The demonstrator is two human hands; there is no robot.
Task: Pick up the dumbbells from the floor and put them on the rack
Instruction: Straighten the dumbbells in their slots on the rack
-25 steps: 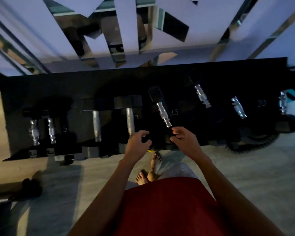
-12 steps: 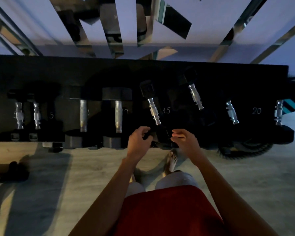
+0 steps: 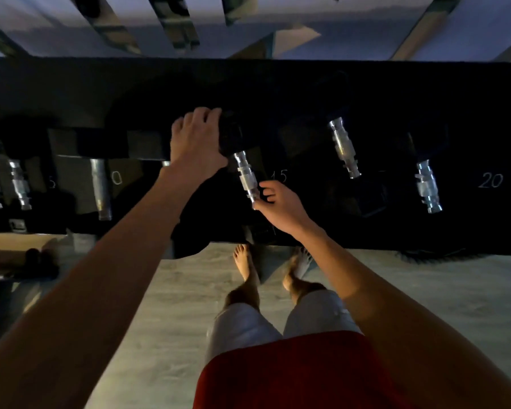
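A black dumbbell rack [image 3: 278,93] runs across the view, with chalk numbers on it. A dumbbell with a silver handle [image 3: 246,177] lies tilted on the rack beside the number 15. My left hand [image 3: 196,137] grips its far black head. My right hand [image 3: 281,203] touches the near end of the handle with curled fingers, over the near head, which is lost in the dark. Other dumbbells lie on the rack: two to the right [image 3: 344,147] [image 3: 427,185] and several to the left [image 3: 101,187].
My bare feet [image 3: 245,267] stand on the pale floor right at the rack's front edge. A small dark object [image 3: 39,259] lies on the floor at the far left. A mirrored wall with white panels [image 3: 351,25] rises behind the rack.
My left hand moved from the dumbbell's near end up to its far head. My right hand shifted up to the handle's near end. The view came closer to the rack.
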